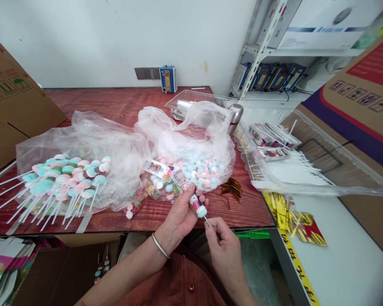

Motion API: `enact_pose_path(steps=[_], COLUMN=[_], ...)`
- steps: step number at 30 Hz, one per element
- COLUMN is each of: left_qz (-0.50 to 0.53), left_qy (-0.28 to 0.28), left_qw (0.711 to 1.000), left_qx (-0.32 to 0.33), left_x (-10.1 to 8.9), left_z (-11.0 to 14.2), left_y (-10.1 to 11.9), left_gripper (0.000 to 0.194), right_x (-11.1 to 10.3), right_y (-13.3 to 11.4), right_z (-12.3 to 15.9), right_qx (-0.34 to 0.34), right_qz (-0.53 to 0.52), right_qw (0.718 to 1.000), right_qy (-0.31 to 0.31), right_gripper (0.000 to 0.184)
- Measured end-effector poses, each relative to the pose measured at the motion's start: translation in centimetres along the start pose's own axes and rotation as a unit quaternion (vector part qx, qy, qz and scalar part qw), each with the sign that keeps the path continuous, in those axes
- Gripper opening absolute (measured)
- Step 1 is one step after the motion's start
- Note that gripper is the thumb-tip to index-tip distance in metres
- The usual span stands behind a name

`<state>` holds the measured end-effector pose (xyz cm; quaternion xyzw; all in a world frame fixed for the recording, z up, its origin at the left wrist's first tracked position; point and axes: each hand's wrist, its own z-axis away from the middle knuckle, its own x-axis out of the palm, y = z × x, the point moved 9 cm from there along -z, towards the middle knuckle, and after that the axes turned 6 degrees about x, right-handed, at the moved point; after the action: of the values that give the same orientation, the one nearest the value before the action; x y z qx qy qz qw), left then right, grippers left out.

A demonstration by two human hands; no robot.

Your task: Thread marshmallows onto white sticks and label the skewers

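The left hand (183,212) grips a wrapped candy skewer (198,207) over the table's (115,222) front edge; the right hand (225,242) pinches its white stick (206,219). Its long axis slants (stick toward the wearer, rightward), wrapper (180,179) pointing away-left, near bagged pastel candies (207,170).

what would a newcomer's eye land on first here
Probably the heap of pastel puffs on white sticks, at left on the table. Next, the printed wrapper in the left hand at front centre, the right hand pinching the stick below. Then the clear tray at right.
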<state>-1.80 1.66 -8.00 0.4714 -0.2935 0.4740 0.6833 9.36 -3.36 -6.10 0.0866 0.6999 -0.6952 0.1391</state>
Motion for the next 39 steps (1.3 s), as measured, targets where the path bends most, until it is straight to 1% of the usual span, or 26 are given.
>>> enact_pose_path(steps=[1,2,3,4,5,6,7,8,10,11,13,15,18,20,21,23,26,27,30,32,33,34,36,39], left_qz=[0.000,0.000,0.001,0.001,0.001,-0.001,-0.002,-0.003,-0.006,-0.008,-0.012,-0.008,0.011,0.016,0.014,0.003,-0.014,-0.019,-0.053,-0.092,-0.109,-0.124,-0.149,-0.178], left_qy=[0.006,0.011,0.014,0.016,0.016,0.013,0.010,0.005,-0.001,-0.003,0.006,0.022,0.027,0.020,0.018,0.012,0.008,0.004,-0.033,-0.062,-0.067,-0.068,-0.063,-0.053], left_qw=[1.000,1.000,1.000,1.000,1.000,1.000,1.000,0.999,0.998,0.998,0.999,1.000,0.999,0.999,0.999,1.000,0.999,0.999,0.997,0.993,0.991,0.989,0.987,0.982], left_qx=[-0.003,-0.005,-0.007,-0.008,-0.009,-0.013,-0.022,-0.036,-0.061,-0.063,-0.038,-0.002,0.026,0.036,0.040,0.025,-0.033,-0.044,-0.036,-0.041,-0.047,-0.047,-0.024,0.015], left_x=[0.0,0.1,0.1,0.2,0.2,0.3,0.3,0.3,0.1,0.0,-0.5,-0.9,-1.0,-0.8,-0.8,-0.6,-0.7,-0.7,-0.2,0.2,0.2,0.2,0.1,-0.2], left_z=[0.1,0.3,0.5,0.7,0.9,1.1,1.3,1.6,1.8,1.7,1.1,0.3,-0.7,-0.8,-0.7,-0.2,0.8,1.1,1.4,1.6,1.8,1.9,2.0,2.1], left_y=[-0.1,-0.2,-0.4,-0.7,-1.0,-1.4,-2.0,-2.6,-3.6,-3.6,-2.7,-1.0,1.1,1.4,1.2,-0.3,-3.2,-3.7,-3.7,-3.7,-3.9,-4.1,-4.3,-4.5], left_gripper=[0.013,0.013,0.013,0.014,0.015,0.017,0.019,0.020,0.021,0.021,0.022,0.023,0.020,0.020,0.020,0.021,0.023,0.024,0.029,0.031,0.030,0.030,0.030,0.032], right_x=[-0.5,-0.6,-0.6,-0.6,-0.5,-0.5,-0.5,-0.6,-0.7,-0.8,-0.9,-1.0,-0.8,-0.5,-0.3,0.1,0.0,-0.1,-0.8,-1.2,-1.3,-1.4,-1.2,-1.0], right_y=[-1.3,-2.4,-3.1,-3.4,-3.6,-3.6,-3.5,-3.2,-2.1,-1.5,-0.7,-0.3,-0.1,-0.2,-0.3,-0.6,-0.7,-0.6,-0.2,0.3,0.5,0.7,1.2,2.0], right_z=[0.3,0.7,1.1,1.3,1.4,1.3,1.2,0.9,0.1,-0.2,-0.5,-0.5,-0.1,0.2,0.3,0.2,-0.1,-0.3,-0.4,-0.4,-0.4,-0.4,-0.5,-0.7], right_qx=[-0.082,-0.147,-0.193,-0.220,-0.232,-0.231,-0.223,-0.202,-0.130,-0.092,-0.042,-0.022,-0.012,-0.024,-0.033,-0.042,-0.036,-0.030,-0.006,0.012,0.022,0.033,0.057,0.092], right_qz=[0.097,0.167,0.211,0.236,0.247,0.248,0.244,0.228,0.166,0.133,0.089,0.072,0.082,0.103,0.118,0.152,0.187,0.186,0.158,0.136,0.127,0.117,0.085,-0.012], right_qw=[0.991,0.972,0.952,0.938,0.932,0.931,0.934,0.944,0.972,0.983,0.993,0.996,0.996,0.994,0.992,0.987,0.980,0.980,0.985,0.988,0.988,0.989,0.992,0.992], right_qy=[0.044,0.079,0.106,0.122,0.133,0.137,0.136,0.129,0.100,0.085,0.063,0.045,0.015,0.005,0.003,0.009,0.048,0.060,0.072,0.078,0.080,0.081,0.076,0.084], right_gripper=[0.025,0.023,0.021,0.020,0.019,0.019,0.020,0.021,0.022,0.022,0.022,0.022,0.024,0.027,0.029,0.031,0.030,0.030,0.032,0.033,0.033,0.033,0.033,0.032])
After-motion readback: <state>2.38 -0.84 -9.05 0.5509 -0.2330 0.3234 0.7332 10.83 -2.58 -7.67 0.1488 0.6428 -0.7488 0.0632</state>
